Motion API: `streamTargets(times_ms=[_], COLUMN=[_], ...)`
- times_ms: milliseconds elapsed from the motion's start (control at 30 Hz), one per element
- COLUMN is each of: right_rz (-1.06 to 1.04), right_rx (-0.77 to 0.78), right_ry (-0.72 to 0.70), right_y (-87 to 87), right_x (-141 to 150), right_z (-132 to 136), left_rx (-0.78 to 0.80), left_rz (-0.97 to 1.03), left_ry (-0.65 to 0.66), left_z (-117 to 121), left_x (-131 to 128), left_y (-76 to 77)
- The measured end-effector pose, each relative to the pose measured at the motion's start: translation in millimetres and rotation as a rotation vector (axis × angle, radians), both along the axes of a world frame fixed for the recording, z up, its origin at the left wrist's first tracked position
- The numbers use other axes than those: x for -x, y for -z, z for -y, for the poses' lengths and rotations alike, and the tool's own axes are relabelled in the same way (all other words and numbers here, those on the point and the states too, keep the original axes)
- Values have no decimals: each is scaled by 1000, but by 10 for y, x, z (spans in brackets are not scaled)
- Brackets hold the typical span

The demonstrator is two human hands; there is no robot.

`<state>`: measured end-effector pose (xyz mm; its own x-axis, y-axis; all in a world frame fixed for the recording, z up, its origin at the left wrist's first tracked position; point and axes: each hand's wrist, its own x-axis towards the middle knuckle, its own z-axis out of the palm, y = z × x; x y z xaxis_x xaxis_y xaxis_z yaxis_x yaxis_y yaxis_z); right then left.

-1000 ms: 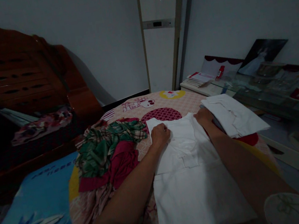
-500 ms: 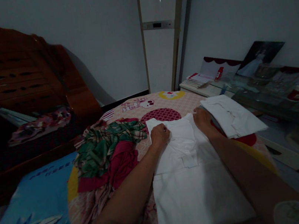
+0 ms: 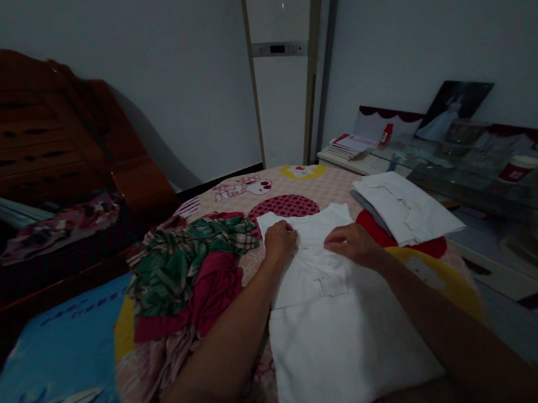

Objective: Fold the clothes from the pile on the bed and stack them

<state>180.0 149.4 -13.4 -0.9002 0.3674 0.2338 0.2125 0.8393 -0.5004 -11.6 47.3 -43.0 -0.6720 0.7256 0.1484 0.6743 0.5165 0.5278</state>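
Note:
A white shirt [image 3: 350, 337] lies partly folded on a round table, its neck end pointing away from me and its lower part nearest me. Near the upper left of the shirt, my left hand [image 3: 281, 240] is closed, the fingers pinched on the fabric. My right hand [image 3: 356, 245] reaches over the shirt's upper right part, fingertips pressed together on the cloth and pointing left. Small wrinkles show in the fabric between the two hands.
A patterned tablecloth [image 3: 337, 181] covers the table. Crumpled green plaid and magenta clothes [image 3: 187, 261] are heaped on the left. Folded white clothing [image 3: 409, 207] rests on grey and red pieces at the right. Beyond stands a glass-topped cabinet [image 3: 453, 181]; a wooden bench [image 3: 140, 187] is at left.
My right hand has moved left and nearer to me, from the shirt's upper right edge to over its upper part. My left hand stays at about the same spot on the shirt.

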Motion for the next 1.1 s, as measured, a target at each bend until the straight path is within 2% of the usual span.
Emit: streamTargets(times_ms=[67, 133, 200, 267, 433, 533, 733, 933, 1100], right_rz=[-62, -128, -166, -157, -59, -43, 63, -17, 57], right_rx=[-55, -173, -229, -162, 343, 500, 429, 531, 419], right_ry=[-81, -86, -72, -71, -38, -108, -272, -127, -214], right_y=[88, 196, 265, 259, 54, -14, 49, 111, 171], right_x=[-62, -83, -71, -47, -66, -113, -99, -86, -38], right_z=[147, 232, 260, 248, 129, 78, 127, 92, 160], left_rx=[-9, -13, -11, -8, -15, -18, -33, -42, -10], left_rz=[1, 2, 0, -4, 4, 12, 36, 82, -62], left_ry=[1, 3, 4, 3, -7, -10, -15, -23, 14], left_z=[3, 9, 14, 15, -4, -18, -16, -4, 18], left_x=[-1, -4, -6, -4, 16, 29, 32, 6, -19], left_y=[2, -2, -6, -6, 18, 37, 24, -21, 28])
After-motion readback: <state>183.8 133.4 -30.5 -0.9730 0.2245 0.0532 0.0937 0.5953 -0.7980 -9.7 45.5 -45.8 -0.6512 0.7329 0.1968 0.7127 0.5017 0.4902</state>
